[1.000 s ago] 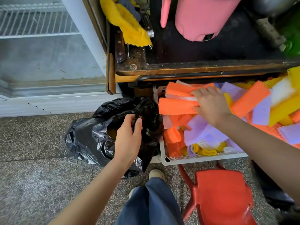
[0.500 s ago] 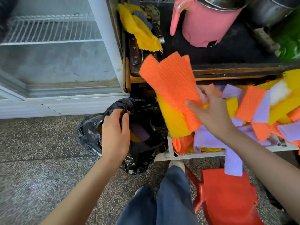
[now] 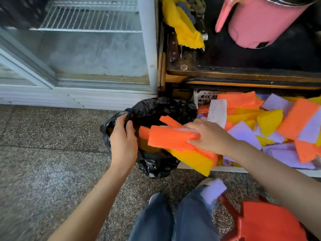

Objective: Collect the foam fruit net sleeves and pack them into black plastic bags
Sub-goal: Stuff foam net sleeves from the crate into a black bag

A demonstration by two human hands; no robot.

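A black plastic bag (image 3: 161, 108) sits open on the floor at the centre. My left hand (image 3: 123, 141) grips its near-left rim and holds the mouth open. My right hand (image 3: 206, 136) grips a bunch of foam net sleeves (image 3: 172, 139), orange on top and yellow beneath, right over the bag's mouth. To the right, a white plastic crate (image 3: 204, 97) holds a heap of several more sleeves (image 3: 271, 122) in orange, yellow, purple and white. One purple sleeve (image 3: 212, 190) lies on my leg.
A red plastic stool (image 3: 267, 223) stands at the bottom right by my legs. Above the crate runs a dark wooden counter (image 3: 243, 73) with a pink pot (image 3: 260, 21), a yellow cloth (image 3: 182, 26) and a knife (image 3: 172, 47). A glass-door fridge (image 3: 78, 49) fills the left.
My right hand lifted a bunch of orange and yellow sleeves out of the crate and carried it left and down to the bag's mouth. A purple sleeve dropped onto my leg. My left hand stayed on the rim.
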